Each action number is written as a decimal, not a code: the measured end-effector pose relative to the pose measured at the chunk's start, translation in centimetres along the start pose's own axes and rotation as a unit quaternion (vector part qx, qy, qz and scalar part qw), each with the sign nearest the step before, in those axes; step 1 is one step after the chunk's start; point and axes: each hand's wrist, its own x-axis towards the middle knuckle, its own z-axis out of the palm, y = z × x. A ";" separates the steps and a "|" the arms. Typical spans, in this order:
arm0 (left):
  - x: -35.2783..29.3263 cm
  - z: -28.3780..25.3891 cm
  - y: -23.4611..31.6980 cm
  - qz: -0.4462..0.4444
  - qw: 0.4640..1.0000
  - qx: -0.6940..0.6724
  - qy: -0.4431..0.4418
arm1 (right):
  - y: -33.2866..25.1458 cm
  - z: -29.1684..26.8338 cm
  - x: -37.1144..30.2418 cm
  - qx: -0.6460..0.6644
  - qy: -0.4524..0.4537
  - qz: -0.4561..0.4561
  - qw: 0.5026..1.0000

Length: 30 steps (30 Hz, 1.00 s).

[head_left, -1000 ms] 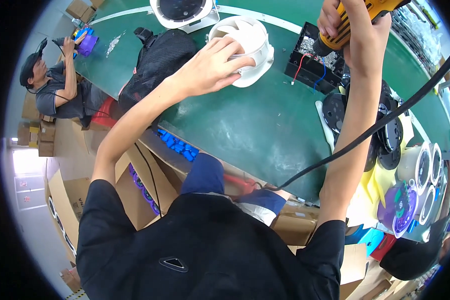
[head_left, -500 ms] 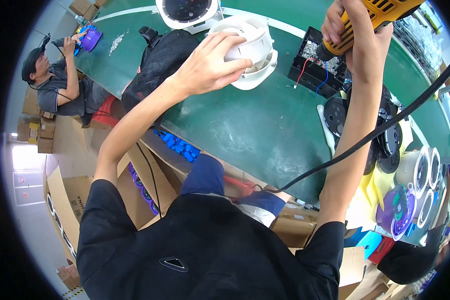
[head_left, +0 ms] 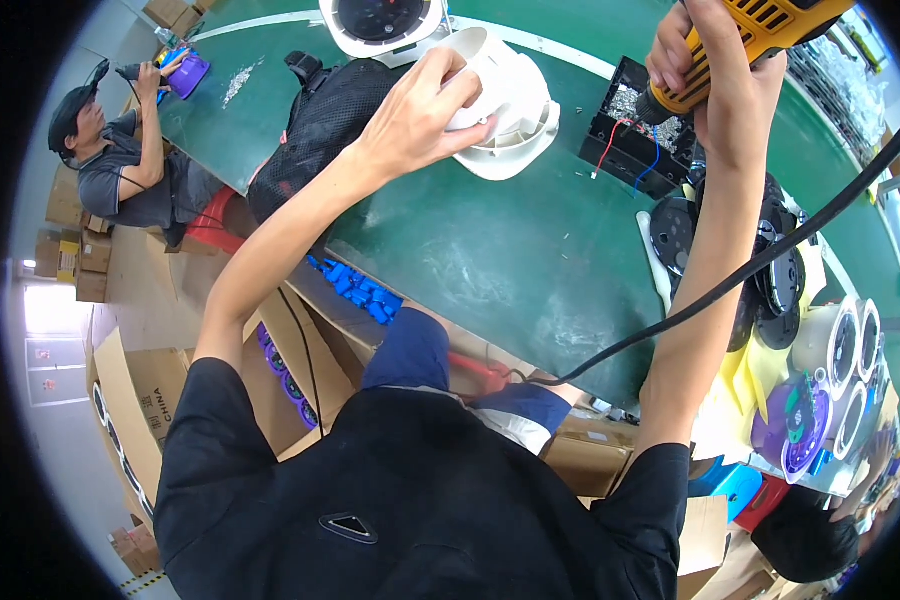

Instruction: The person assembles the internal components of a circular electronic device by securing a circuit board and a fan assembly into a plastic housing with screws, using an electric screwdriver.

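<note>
My left hand (head_left: 415, 118) is closed on a white plastic fan housing (head_left: 515, 95), gripping it by its left side. The housing rests tilted on the green table, its round flange low and its tube-like end up near my fingers. In my right hand (head_left: 727, 95), held up at the upper right, is a yellow-and-black power drill (head_left: 770, 28). Its dark chuck points down and left, over a black box (head_left: 620, 142) of small screws. Red and blue wires hang at the box. Whether a bit sits in the chuck cannot be made out.
A black mesh bag (head_left: 335, 125) lies left of the housing, with a white round unit (head_left: 385, 48) behind. A thick black cable (head_left: 730, 285) crosses my right forearm. Black discs (head_left: 778, 275) and white rings (head_left: 828, 335) stand at right. Another person (head_left: 135, 165) works at far left.
My left hand has turned the white housing over to another tilt, so its tube end now shows upward. The drill and right hand stay nearly where they were.
</note>
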 end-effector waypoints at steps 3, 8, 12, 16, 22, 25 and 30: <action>0.2 -0.1 -0.1 0.000 1.000 0.003 -0.001 | 0.0 -0.1 0.0 -0.003 0.002 -0.001 1.000; 0.4 -0.6 -0.4 -0.054 0.998 -0.026 -0.032 | -0.3 -0.1 0.0 0.005 0.005 0.009 1.000; 0.7 -0.7 -0.9 -0.061 0.997 -0.051 -0.001 | -0.1 -0.4 0.1 0.004 0.001 0.010 1.000; 1.0 -0.9 -2.6 -0.236 0.962 -0.093 0.102 | 0.1 -0.5 0.1 0.008 -0.008 -0.001 1.000; 0.5 -0.7 -7.1 -0.337 0.837 -0.373 0.217 | 0.0 -0.3 0.0 0.023 0.001 0.015 1.000; 1.1 -0.5 -6.6 -0.403 0.760 -0.438 0.263 | 0.3 -0.7 0.0 0.029 -0.014 0.017 0.999; -0.1 -0.7 -6.7 -0.495 0.740 -0.335 0.309 | 0.3 -0.3 -0.3 0.034 -0.007 0.020 0.999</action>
